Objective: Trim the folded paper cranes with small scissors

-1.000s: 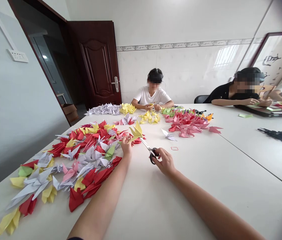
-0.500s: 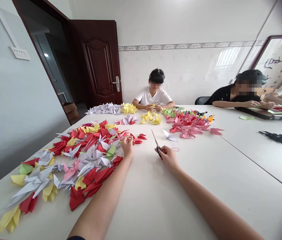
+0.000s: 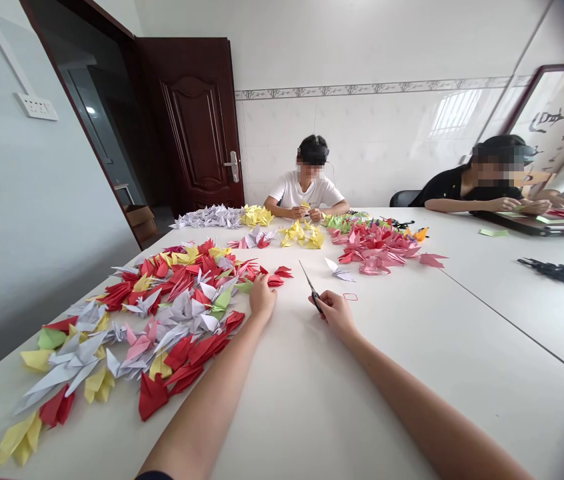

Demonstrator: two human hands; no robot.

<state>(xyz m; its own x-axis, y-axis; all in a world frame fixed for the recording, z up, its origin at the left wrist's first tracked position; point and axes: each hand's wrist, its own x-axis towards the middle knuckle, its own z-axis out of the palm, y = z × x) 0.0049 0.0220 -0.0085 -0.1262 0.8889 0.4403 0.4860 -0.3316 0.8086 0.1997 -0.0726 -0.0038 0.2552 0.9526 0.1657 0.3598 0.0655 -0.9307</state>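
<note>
My right hand point(image 3: 336, 312) is closed around the handles of a pair of scissors point(image 3: 311, 283), whose blades point forward and a little left above the white table. My left hand point(image 3: 263, 297) is at the right edge of a large heap of folded paper cranes point(image 3: 187, 307) in red, white, yellow, pink and green. Just beyond its fingertips lies a red paper crane point(image 3: 276, 280). The back of the hand hides most of its fingers, so whether they grip anything does not show. A red outlined rectangle point(image 3: 351, 297) lies right of the scissors.
A white crane point(image 3: 338, 270) and a pink heap point(image 3: 379, 247) lie farther off; yellow cranes point(image 3: 302, 235) sit mid-table. Across the table a person point(image 3: 306, 190) handles yellow paper. Another person point(image 3: 467, 190) works at the right, near a black bundle point(image 3: 559, 274). A table seam point(image 3: 512, 330) runs rightward.
My left hand has shifted slightly right and down, turning its back more toward me, beside the red cranes. The scissors have moved slightly left in my right hand, which stays nearly still.
</note>
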